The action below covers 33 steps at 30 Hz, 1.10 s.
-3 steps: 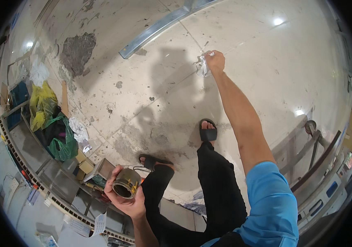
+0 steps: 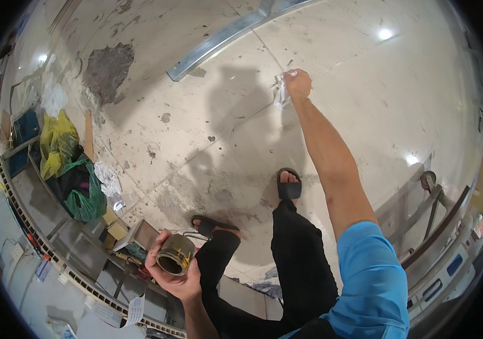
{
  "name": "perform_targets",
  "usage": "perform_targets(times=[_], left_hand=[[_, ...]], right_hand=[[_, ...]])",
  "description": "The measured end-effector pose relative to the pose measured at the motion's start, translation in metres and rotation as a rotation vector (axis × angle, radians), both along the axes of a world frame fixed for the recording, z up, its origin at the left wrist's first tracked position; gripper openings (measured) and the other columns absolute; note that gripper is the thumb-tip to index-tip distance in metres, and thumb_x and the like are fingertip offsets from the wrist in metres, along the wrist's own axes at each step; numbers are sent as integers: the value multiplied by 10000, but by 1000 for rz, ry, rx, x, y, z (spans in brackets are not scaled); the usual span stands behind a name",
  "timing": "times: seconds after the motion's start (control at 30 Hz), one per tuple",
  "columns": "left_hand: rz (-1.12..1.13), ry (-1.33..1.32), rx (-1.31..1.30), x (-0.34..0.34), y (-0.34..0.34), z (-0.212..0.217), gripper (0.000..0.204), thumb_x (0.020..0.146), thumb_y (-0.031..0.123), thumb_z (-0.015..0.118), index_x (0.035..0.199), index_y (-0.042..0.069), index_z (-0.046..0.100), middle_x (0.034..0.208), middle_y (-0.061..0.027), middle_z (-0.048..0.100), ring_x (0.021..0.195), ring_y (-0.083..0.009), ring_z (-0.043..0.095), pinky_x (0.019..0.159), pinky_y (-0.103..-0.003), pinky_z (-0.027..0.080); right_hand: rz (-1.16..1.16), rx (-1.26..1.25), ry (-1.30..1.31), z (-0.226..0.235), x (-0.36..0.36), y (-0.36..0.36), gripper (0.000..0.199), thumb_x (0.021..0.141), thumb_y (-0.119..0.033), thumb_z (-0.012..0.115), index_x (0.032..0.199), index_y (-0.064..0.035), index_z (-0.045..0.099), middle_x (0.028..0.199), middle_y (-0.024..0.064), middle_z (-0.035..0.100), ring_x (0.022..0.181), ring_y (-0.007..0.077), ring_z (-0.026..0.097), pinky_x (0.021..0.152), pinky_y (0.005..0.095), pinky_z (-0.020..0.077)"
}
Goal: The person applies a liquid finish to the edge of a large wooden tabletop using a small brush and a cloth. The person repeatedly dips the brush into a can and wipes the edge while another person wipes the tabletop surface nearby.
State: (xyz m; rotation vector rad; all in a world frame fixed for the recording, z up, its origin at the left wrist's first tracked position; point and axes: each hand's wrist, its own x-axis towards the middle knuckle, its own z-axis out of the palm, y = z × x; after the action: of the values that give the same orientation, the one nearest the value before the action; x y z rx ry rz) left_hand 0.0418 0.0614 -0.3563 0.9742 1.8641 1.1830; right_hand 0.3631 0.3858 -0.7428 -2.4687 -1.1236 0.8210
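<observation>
My left hand (image 2: 180, 286), low in the picture, is wrapped round a short hollow metal cylinder (image 2: 173, 255) with a dark round opening and yellow strands at its rim, perhaps a motor part. Its open end faces up toward me, a little left of my left knee. Stretched far out over the floor, my right hand (image 2: 299, 85) is closed on a crumpled white rag or paper (image 2: 281, 95), which hangs down from the fingers. I cannot tell whether the white piece touches the floor.
A long metal channel (image 2: 213, 48) lies on the stained tile floor (image 2: 354, 96). Yellow (image 2: 59, 141) and green (image 2: 88, 198) plastic bags sit beside a shelf at left. A wheeled metal frame (image 2: 434, 195) stands at right. My sandalled feet are below the channel.
The whole view has shifted very slightly. Both hands keep their holds, and neither the cylinder nor the white piece has visibly moved otherwise.
</observation>
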Motion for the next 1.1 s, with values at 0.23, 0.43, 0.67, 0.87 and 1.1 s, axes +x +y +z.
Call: perform_targets(times=[0.23,0.43,0.67,0.87,1.1], left_hand=[[52,-28,34,-20,-4,-34,775,820,65,861,1449,49,408,1475,-278,501,1412,-345,500,1190,-472,416],[-18,-38,3,-35,-8,-43,753,834,-48,805,1456,42,392,1527,-244,483,1383,-343,541,1134,-523,496],[-3,-111,1,-33,-9,-16,755,819,-106,781,1453,49,403,1540,-236,482,1429,-309,504,1192,-448,432],[6,-95,15,-39,-14,-37,751,821,-86,791,1445,66,399,1534,-246,475,1404,-319,526,1166,-473,474],[-13,-88,10,-48,-4,-50,743,835,-64,789,1444,75,388,1531,-240,460,1391,-320,525,1071,-579,581]], right_hand=[[-54,64,-199,-44,-11,27,360,796,-314,797,916,24,770,986,275,763,957,446,750,863,514,599],[112,131,-166,-20,-9,19,381,811,-329,780,924,34,752,968,281,751,945,448,741,850,521,590],[116,43,-50,35,5,-17,356,824,-345,774,977,-23,768,1015,245,764,972,434,740,863,512,588],[113,155,-167,-16,-7,12,388,820,-351,797,981,0,774,1019,253,768,981,433,749,872,504,600],[-20,-24,-179,-41,-26,35,406,808,-356,805,939,27,772,1026,259,771,1002,429,757,882,499,613]])
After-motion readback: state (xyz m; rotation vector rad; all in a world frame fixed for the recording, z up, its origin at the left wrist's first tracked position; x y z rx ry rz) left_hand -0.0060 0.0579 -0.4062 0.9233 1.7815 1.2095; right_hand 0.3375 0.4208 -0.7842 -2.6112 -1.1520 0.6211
